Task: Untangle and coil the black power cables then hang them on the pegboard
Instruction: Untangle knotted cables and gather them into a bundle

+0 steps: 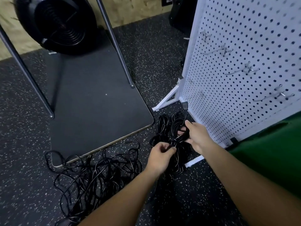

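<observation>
fingers of my right hand point(197, 136) curl around the glossy black coiled cable point(175, 126); my left hand point(160, 156) pinches one strand beside the white pegboard point(244, 62).

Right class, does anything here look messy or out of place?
Yes. A loose tangle of black power cables sprawls over the speckled floor, partly across the dark mat's corner. The white pegboard's metal hooks hang bare. Both hands hold a second black cable bundle.
</observation>
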`<control>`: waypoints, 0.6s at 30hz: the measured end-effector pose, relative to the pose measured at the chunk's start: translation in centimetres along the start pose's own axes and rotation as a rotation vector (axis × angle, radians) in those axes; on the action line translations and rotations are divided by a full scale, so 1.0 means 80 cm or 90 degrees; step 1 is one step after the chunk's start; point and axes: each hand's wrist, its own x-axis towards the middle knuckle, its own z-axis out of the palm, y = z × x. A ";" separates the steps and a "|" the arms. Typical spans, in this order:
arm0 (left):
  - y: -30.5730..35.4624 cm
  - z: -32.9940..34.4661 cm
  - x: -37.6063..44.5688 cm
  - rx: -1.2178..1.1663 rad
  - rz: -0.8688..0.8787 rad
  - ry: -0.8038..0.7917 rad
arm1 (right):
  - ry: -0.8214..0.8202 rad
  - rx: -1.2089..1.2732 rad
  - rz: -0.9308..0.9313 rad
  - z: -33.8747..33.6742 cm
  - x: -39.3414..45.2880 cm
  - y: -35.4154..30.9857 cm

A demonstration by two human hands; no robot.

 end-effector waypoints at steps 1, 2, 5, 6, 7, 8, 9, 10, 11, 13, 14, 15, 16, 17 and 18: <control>-0.001 0.006 0.009 0.027 -0.004 0.000 | 0.004 -0.012 0.014 0.000 0.016 0.002; -0.005 0.012 0.017 0.059 -0.011 -0.004 | 0.005 -0.028 0.023 0.000 0.034 0.008; -0.013 0.021 0.034 0.194 -0.016 0.012 | 0.035 -0.157 0.015 0.005 0.068 0.022; -0.016 0.022 0.040 0.232 -0.013 0.029 | 0.058 -0.207 -0.008 0.008 0.074 0.026; -0.016 0.021 0.044 0.258 -0.010 0.035 | 0.080 -0.254 -0.034 0.013 0.071 0.025; -0.014 0.019 0.047 0.261 -0.011 0.031 | 0.096 -0.287 -0.063 0.015 0.071 0.026; -0.010 0.016 0.049 0.251 -0.016 0.018 | 0.102 -0.313 -0.079 0.016 0.067 0.024; -0.008 0.014 0.050 0.255 -0.019 0.004 | 0.097 -0.325 -0.087 0.015 0.068 0.024; -0.006 0.010 0.051 0.259 -0.014 -0.004 | 0.083 -0.324 -0.080 0.014 0.065 0.024; -0.008 0.002 0.054 0.281 -0.008 -0.008 | 0.069 -0.311 -0.059 0.011 0.065 0.029; -0.009 -0.001 0.054 0.284 -0.016 -0.017 | 0.070 -0.308 -0.058 0.008 0.067 0.033; -0.010 -0.004 0.055 0.280 -0.016 -0.031 | 0.072 -0.309 -0.063 0.007 0.064 0.035; -0.011 -0.007 0.054 0.273 -0.019 -0.045 | 0.082 -0.312 -0.061 0.005 0.065 0.040; -0.013 -0.010 0.054 0.271 -0.020 -0.061 | 0.087 -0.314 -0.059 0.006 0.056 0.038; -0.012 -0.013 0.053 0.274 -0.021 -0.072 | 0.086 -0.314 -0.055 0.006 0.052 0.039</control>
